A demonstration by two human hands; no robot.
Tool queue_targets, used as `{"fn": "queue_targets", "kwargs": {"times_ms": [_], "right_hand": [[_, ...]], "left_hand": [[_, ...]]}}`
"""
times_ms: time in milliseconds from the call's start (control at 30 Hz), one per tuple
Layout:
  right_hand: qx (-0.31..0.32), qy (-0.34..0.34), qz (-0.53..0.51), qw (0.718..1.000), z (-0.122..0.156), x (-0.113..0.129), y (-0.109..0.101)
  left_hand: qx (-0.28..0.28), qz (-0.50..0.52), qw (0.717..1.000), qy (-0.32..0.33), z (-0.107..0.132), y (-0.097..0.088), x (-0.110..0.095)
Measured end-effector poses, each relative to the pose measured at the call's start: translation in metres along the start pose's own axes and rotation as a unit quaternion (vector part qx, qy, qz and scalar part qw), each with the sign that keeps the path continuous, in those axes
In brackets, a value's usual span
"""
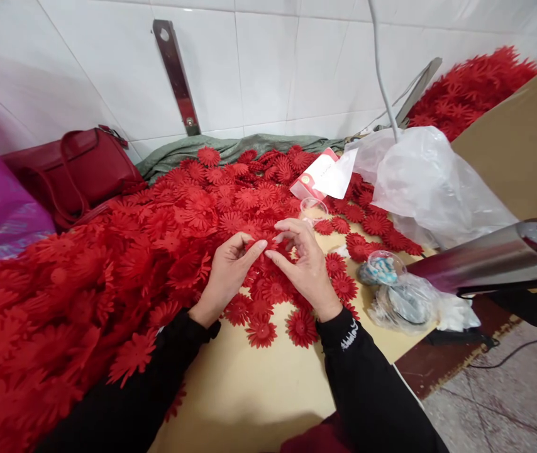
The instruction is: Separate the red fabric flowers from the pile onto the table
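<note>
My left hand (pixel 231 270) and my right hand (pixel 309 270) meet above the table, thumb tips almost touching. Both are closed in a pinch on what looks like a red artificial flower (pixel 274 240); it blends into the red behind it, so its edges are hard to make out. Just below the hands, several flat red flowers lie on the pale tabletop (pixel 244 377), among them one flower (pixel 261 330) and another (pixel 302 327) with small dark centres. A large heap of red flowers (pixel 155 245) spreads behind and to the left of my hands.
Behind the hands are a tissue box (pixel 309 182) and a clear plastic cup (pixel 313 209). To the right are a plastic bag (pixel 438 182), small bagged items (pixel 400 305) and a metal flask (pixel 480 255). A red handbag (pixel 92 163) stands left, against the tiled wall (pixel 268 69).
</note>
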State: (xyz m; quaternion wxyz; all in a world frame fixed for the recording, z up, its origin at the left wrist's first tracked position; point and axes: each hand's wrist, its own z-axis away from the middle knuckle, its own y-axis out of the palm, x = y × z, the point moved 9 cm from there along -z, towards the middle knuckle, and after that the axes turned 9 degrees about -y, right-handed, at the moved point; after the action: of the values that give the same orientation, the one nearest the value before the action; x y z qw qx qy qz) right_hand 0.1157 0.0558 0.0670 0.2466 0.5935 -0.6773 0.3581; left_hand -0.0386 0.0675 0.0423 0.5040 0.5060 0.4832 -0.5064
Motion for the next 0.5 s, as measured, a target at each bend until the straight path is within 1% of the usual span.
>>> {"fn": "queue_targets", "kwargs": {"times_ms": [67, 133, 200, 267, 333, 400, 500], "right_hand": [[0.007, -0.016, 0.026, 0.999, -0.001, 0.006, 0.0], [0.019, -0.014, 0.028, 0.999, -0.001, 0.007, 0.003], [0.03, -0.005, 0.011, 0.999, -0.001, 0.005, 0.006], [0.028, 0.003, -0.002, 1.0, -0.001, 0.001, 0.006], [0.005, 0.017, -0.011, 1.0, -0.001, -0.006, 0.0], [-0.037, 0.041, -0.031, 0.998, -0.001, -0.015, -0.01], [-0.091, 0.073, -0.064, 0.991, 0.001, -0.027, -0.023]], "left_hand": [[-0.014, 0.003, 1.0, 0.003, 0.0, -0.002, 0.0], [-0.017, 0.01, 1.0, 0.006, 0.0, -0.003, 0.0], [-0.006, 0.016, 1.0, 0.007, -0.001, -0.001, 0.0], [0.009, 0.017, 1.0, 0.007, -0.002, 0.001, 0.0], [0.023, 0.013, 1.0, 0.007, -0.002, 0.003, -0.001], [0.025, 0.011, 1.0, 0.008, -0.002, 0.003, 0.0], [-0.003, 0.01, 1.0, 0.017, -0.003, -0.003, 0.002]]}}
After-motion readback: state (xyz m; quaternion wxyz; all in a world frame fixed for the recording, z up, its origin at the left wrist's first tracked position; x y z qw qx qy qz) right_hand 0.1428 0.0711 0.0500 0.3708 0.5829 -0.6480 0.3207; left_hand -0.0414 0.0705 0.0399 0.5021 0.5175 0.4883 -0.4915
